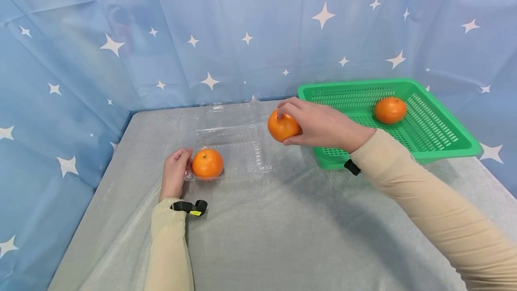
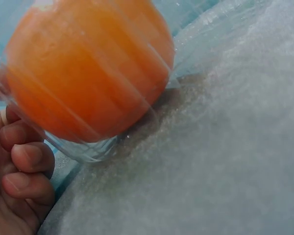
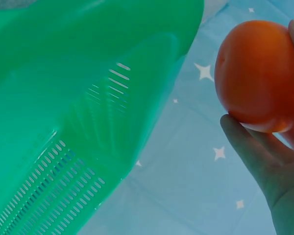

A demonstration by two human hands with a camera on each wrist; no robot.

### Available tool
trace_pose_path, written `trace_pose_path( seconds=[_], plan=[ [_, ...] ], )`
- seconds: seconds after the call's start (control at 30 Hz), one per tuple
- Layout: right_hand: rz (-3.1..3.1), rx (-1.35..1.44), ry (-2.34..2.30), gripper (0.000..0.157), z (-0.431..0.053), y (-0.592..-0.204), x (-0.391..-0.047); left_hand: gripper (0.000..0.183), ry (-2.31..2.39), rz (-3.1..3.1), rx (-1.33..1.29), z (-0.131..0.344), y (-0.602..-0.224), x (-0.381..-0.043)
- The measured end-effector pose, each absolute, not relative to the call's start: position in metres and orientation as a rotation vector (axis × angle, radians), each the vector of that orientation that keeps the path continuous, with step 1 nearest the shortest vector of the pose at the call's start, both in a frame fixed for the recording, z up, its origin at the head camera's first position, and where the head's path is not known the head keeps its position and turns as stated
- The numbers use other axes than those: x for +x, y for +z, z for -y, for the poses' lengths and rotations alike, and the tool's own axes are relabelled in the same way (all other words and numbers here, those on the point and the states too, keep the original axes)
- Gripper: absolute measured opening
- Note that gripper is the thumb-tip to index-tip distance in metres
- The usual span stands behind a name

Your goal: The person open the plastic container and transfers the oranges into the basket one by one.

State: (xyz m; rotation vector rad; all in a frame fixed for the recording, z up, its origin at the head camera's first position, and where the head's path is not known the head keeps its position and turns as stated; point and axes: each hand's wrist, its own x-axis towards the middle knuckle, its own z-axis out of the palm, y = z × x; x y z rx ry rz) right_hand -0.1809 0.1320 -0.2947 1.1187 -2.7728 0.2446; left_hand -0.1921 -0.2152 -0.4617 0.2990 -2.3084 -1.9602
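My right hand (image 1: 319, 122) grips an orange (image 1: 282, 125) and holds it up between the clear plastic container and the green basket. The right wrist view shows the same orange (image 3: 259, 76) with thumb and fingers around it. On the left, my left hand (image 1: 176, 172) pinches the near left edge of the clear plastic container (image 1: 242, 158), which lies with its lid folded back. Inside its left end sits another orange (image 1: 208, 164). Through the clear wall, the left wrist view shows that orange (image 2: 88, 68) beside curled fingers (image 2: 29, 156).
A green slotted basket (image 1: 448, 151) stands at the back right, with one orange (image 1: 390, 110) in it. Grey cloth (image 1: 250, 232) covers the table. Behind hangs a blue curtain (image 1: 258, 57) with white stars.
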Motion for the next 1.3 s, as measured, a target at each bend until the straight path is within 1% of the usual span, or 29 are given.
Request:
trace_pose_path(
  seconds=[0.4,0.73,1.3],
  plan=[
    [2.796,1.102,0.238,0.048,-0.138,-0.288,-0.187,0.04,-1.965,2.312,0.301,0.214,-0.46,-0.192],
    [2.902,1.007,0.254,0.049,-0.147,-0.278,-0.189,0.041,-1.96,2.317,0.313,0.213,-0.461,-0.192],
    [2.986,0.94,0.165,0.051,-0.161,-0.268,-0.202,0.041,-1.969,2.313,0.319,0.215,-0.463,-0.193]
  ],
)
